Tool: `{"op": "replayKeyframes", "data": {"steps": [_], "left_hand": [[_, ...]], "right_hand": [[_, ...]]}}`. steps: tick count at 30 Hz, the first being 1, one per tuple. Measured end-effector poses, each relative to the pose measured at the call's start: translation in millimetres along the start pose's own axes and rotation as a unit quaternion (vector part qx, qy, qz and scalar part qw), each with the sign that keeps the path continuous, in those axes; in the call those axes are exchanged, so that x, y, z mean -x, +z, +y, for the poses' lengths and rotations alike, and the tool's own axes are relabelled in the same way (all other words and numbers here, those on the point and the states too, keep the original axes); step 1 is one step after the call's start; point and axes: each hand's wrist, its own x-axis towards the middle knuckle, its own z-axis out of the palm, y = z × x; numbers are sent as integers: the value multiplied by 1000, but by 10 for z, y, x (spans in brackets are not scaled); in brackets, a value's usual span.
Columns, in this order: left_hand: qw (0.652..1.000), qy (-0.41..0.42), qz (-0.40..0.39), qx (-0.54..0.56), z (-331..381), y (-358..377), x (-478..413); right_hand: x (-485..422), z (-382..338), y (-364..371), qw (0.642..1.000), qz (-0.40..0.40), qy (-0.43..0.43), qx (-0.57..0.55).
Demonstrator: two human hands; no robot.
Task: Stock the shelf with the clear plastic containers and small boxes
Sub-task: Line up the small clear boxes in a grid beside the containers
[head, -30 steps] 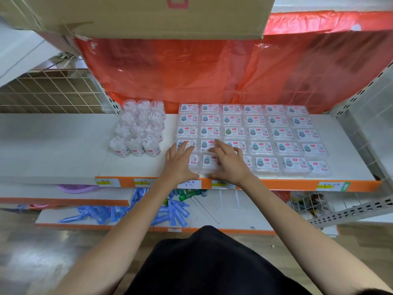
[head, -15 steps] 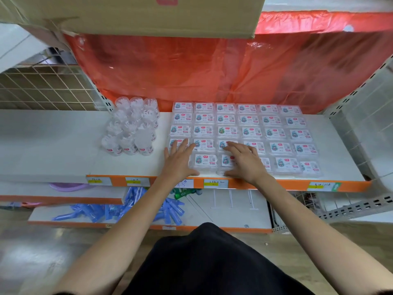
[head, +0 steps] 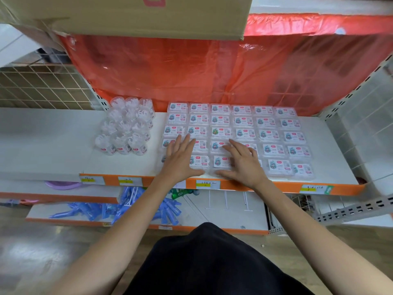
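Note:
Several small clear boxes (head: 244, 133) with white cartoon labels lie flat in a tidy grid on the white shelf (head: 63, 141). A cluster of clear round plastic containers (head: 127, 128) stands to the grid's left. My left hand (head: 180, 158) lies flat with fingers spread on the front-left boxes. My right hand (head: 242, 160) rests flat on the front boxes near the grid's middle. Both hands hide the boxes beneath them, and neither grips anything.
A cardboard carton (head: 131, 15) overhangs from the shelf above. Red plastic sheeting (head: 212, 69) covers the back. The orange shelf edge (head: 265, 186) carries yellow price tags. Blue plastic items (head: 127, 209) lie on the lower shelf. Wire mesh (head: 42, 86) lines the back left.
My right hand has slid left a little along the front boxes, closer to my left hand. My left hand stays about where it was. The view has shifted slightly.

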Motion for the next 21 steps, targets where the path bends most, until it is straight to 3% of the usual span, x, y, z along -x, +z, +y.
{"op": "replayKeyframes", "data": {"steps": [4,7,12,21], "left_hand": [[1000,20,-10,-2,236,34,-95],[998,1,-43,-48,319,141,-136],[994,-27,-70,-77,367,286,-116],[994,-28,-67,-79,345,299,-122]], "right_hand": [[186,340,-171,996,69,59,21],[301,590,-285,995,23,82,57],[335,774,-217,989,-73,31,124],[293,800,-106,988,-72,10,134]]}}
